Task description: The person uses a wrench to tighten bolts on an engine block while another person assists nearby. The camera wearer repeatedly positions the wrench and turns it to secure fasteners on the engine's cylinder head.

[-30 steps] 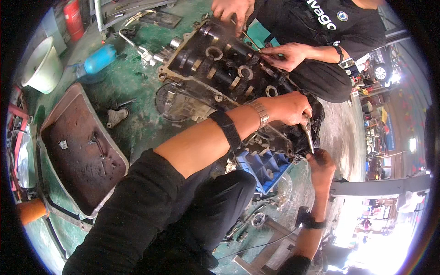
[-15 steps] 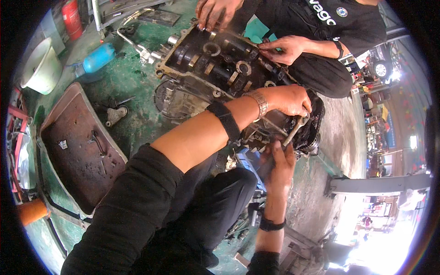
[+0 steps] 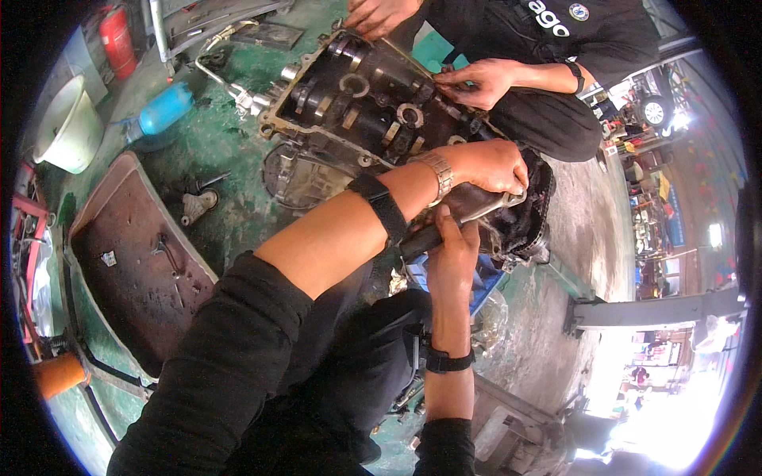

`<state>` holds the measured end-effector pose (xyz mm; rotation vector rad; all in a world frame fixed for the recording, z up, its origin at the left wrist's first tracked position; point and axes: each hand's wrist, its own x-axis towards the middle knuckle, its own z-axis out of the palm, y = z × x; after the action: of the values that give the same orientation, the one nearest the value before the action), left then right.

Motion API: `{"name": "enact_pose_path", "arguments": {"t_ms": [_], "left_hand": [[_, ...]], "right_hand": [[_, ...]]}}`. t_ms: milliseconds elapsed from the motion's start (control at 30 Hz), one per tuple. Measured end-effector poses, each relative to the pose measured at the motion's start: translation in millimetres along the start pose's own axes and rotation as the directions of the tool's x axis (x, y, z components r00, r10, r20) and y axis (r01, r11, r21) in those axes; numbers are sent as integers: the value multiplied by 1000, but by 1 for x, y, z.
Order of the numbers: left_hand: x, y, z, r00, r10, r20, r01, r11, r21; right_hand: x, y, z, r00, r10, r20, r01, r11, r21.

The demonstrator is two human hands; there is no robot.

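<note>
This is a vehicle repair workshop: an opened engine (image 3: 379, 119), its camshafts exposed, sits low over a stained green floor (image 3: 230, 147), near a grimy tray (image 3: 131, 293) of metal parts, with a car wheel (image 3: 655, 111) standing in the background.

A silver wrench (image 3: 484, 211) slants over the grimy engine (image 3: 375, 105).

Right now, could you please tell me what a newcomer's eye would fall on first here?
Probably the large, dark, oily metal engine in the upper middle, its inside exposed. Next comes the silver metal hand tool near the engine's right end, the person's right hand gripping it and left hand at the tool's head. The bright blue plastic bottle at upper left also stands out.
</note>
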<state>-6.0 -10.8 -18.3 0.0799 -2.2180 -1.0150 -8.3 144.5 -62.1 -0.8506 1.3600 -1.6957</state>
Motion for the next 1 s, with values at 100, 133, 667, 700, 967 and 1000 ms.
{"name": "enact_pose_path", "arguments": {"t_ms": [100, 133, 667, 700, 967, 1000], "left_hand": [[1, 4, -1, 1000, -24, 11, 24, 1000, -3], [1, 6, -2, 998, -65, 25, 65, 998, -5], [3, 3, 4, 996, -77, -41, 74, 996, -49], [2, 3, 4, 998, -61, -35, 60, 998, -32], [0, 4, 4, 998, -58, -15, 58, 998, -30], [-1, 4, 4, 998, -50, -38, 48, 998, -30]], "right_hand": [[-9, -11, 2, 999, 14, -35, -13, 1000, 10], [-14, -14, 1, 1000, -5, -5, 5, 1000, 19], [-4, -89, -110, 975, 215, 63, -179, 917, -356], [-1, -92, -115, 969, 233, 78, -193, 919, -343], [18, -119, -132, 955, 272, 120, -139, 766, -628], [19, -124, -133, 962, 247, 114, -113, 743, -659]]}}
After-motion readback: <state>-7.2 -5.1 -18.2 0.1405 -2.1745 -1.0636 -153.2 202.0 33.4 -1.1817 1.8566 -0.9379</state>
